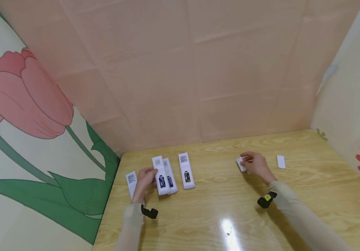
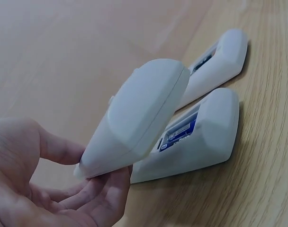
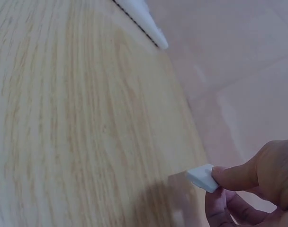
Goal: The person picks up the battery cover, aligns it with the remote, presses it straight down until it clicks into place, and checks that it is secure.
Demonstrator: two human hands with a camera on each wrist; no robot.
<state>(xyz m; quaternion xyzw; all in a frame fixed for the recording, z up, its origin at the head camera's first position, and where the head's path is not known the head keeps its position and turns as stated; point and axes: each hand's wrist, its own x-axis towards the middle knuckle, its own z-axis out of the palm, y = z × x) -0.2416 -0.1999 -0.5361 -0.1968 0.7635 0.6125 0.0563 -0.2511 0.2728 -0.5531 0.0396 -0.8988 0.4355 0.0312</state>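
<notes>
My left hand (image 1: 145, 179) grips a white remote control (image 1: 161, 177) by its side, thumb on one face and fingers under the other. Its battery bay is uncovered and shows blue batteries in the head view. In the left wrist view the held remote (image 2: 139, 113) is tilted above a second white remote (image 2: 201, 132), also with blue batteries showing. Over the right part of the table my right hand (image 1: 256, 164) pinches a small white battery cover (image 3: 202, 177) between thumb and fingers. The cover's far part is hidden by the fingers.
Another open-backed remote (image 1: 186, 171) with dark batteries lies right of the held one. A further remote (image 1: 131, 183) is partly hidden behind the left hand. A second white battery cover (image 1: 281, 161) lies at the right of the wooden table (image 1: 205, 216). A pink wall covering (image 1: 198, 87) borders its back edge.
</notes>
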